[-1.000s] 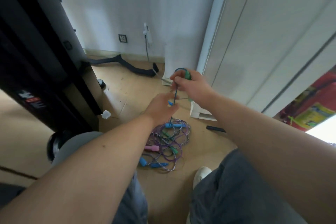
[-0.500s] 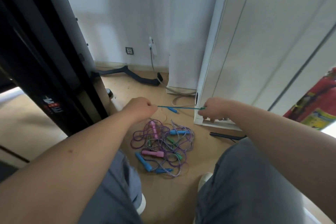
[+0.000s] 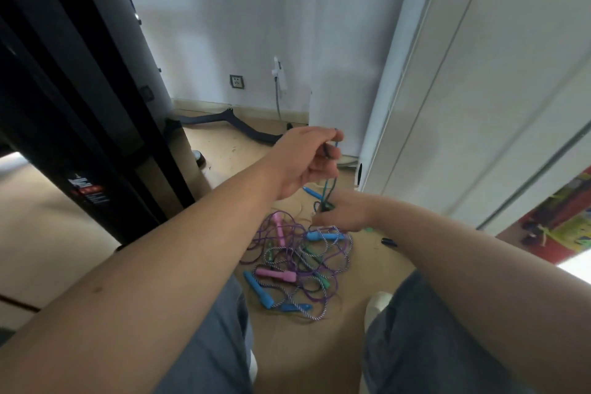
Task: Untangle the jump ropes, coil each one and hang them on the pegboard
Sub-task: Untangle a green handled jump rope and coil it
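Floorboards (image 3: pixel 230 150) of pale wood ran between a black frame (image 3: pixel 80 105) on the left and a white cabinet (image 3: pixel 479 89) on the right. On them, just ahead of the person's knees, lay the tangled pile of jump ropes (image 3: pixel 297 269). Purple and speckled cords looped through each other, with pink handles (image 3: pixel 276 275) and blue handles (image 3: pixel 323 236) poking out. No pegboard showed.

Above the pile's far edge hung the teal rope (image 3: pixel 329 189), strung short between both hands. The cord looked light, limp and thin, and likely to snag on its neighbours. It seemed best taken by a handle, or pinched close to a crossing and fed through slack rather than yanked. The hard plastic handles would probably give the surest hold.

The left hand (image 3: pixel 307 157) was raised with its fingers curled, thumb and fingertips pinching the teal cord's upper end. The right hand (image 3: pixel 345 214) sat lower, just above the pile, with its back toward the camera. It was apparently closed round a small dark loop of that same cord, and its fingertips were hidden.
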Motion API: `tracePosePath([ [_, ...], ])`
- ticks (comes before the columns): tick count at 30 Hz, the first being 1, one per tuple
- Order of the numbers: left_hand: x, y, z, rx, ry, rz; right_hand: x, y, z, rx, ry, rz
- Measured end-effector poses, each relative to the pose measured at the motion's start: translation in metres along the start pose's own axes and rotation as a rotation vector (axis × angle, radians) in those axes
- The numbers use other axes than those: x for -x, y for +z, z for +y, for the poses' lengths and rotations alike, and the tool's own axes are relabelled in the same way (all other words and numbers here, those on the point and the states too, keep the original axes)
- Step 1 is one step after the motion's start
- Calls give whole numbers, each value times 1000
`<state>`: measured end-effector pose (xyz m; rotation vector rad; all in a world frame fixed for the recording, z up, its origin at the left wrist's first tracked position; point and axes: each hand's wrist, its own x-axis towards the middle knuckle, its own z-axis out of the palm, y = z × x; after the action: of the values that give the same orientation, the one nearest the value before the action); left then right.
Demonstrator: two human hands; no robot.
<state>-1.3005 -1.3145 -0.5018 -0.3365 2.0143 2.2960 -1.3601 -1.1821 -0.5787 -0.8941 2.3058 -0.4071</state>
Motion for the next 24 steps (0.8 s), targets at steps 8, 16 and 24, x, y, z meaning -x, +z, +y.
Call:
tracePosePath([
  [8,-38,-24,-49,-486,-255,63,-27,-40,18,-436,65,315],
  [16,-79,-28,-86,-1004,-182,-86,-46,-39,0,-646,-103,267],
  [24,-107,-37,-78,-408,-305,209,-63,-38,26,59,119,121],
])
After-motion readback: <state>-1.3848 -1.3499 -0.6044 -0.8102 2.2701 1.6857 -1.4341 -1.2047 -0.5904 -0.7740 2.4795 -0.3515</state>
